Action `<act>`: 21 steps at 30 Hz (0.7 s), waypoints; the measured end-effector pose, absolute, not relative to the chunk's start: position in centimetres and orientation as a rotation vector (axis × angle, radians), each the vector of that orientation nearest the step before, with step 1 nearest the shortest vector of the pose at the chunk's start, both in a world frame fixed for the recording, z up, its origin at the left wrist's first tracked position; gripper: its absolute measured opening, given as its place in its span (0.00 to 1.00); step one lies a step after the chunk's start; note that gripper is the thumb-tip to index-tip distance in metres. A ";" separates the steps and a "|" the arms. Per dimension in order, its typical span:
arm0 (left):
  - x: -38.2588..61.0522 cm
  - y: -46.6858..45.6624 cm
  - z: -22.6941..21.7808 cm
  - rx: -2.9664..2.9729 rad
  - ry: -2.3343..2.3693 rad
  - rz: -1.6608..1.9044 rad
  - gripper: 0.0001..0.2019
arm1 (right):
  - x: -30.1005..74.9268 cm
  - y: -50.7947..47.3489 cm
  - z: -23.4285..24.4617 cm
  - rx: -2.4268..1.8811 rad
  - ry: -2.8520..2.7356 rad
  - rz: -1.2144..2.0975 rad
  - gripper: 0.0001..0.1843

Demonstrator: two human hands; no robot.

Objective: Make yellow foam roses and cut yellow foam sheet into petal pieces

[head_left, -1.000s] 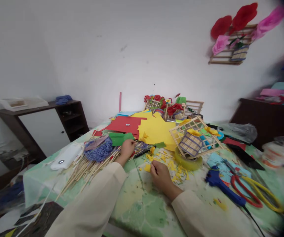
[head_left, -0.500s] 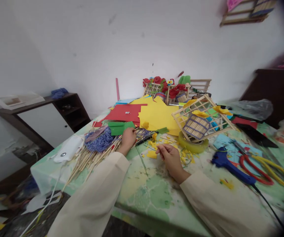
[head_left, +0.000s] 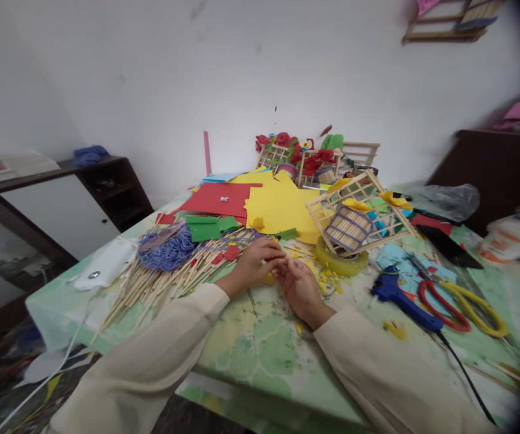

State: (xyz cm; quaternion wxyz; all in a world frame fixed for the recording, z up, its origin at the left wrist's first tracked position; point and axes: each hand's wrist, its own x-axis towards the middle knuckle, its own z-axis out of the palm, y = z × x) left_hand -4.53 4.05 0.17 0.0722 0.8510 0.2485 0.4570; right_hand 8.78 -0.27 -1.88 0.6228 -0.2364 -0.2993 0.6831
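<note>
Over the middle of the table, my left hand (head_left: 256, 263) and my right hand (head_left: 301, 290) meet at the fingertips. Both are closed in a pinch; whatever lies between them is too small or hidden to name. Yellow paper scraps (head_left: 329, 280) are strewn just right of my right hand. Thin bamboo sticks (head_left: 169, 282) lie in a loose pile left of my left hand, with small red paper pieces (head_left: 231, 252) on top. Behind the hands are yellow paper sheets (head_left: 282, 208) and a strip of green paper (head_left: 203, 229).
A stick frame (head_left: 361, 217) leans on a yellow tape roll (head_left: 343, 262). Right of it lie a blue glue gun (head_left: 404, 301) and scissors (head_left: 444, 304). Blue yarn (head_left: 167, 250) and a white device (head_left: 106, 268) with a cable sit at the left. Red paper (head_left: 223, 199) lies behind.
My left hand has moved right, away from the stick pile, and joined my right hand. Red pieces on the sticks are now uncovered. The view has shifted slightly.
</note>
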 end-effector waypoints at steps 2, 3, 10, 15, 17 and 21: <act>-4.6 3.9 0.3 2.554 0.747 1.387 0.07 | 8.7 -0.3 -2.1 -0.544 -0.708 1.577 0.08; -4.6 3.8 0.3 2.553 0.742 1.393 0.07 | 8.6 -0.3 -2.2 -0.544 -0.716 1.577 0.09; -4.4 3.3 0.3 2.597 0.758 1.410 0.07 | 8.6 -0.4 -2.3 -0.552 -0.762 1.574 0.10; -4.5 2.9 0.9 2.729 0.760 1.341 0.07 | 8.5 -0.5 -2.2 -0.552 -0.803 1.562 0.12; -4.5 2.6 1.0 2.744 0.782 1.321 0.07 | 8.4 -0.5 -2.2 -0.552 -0.787 1.557 0.13; -4.3 2.3 1.0 2.697 0.809 1.340 0.06 | 8.4 -0.5 -2.2 -0.564 -0.772 1.556 0.12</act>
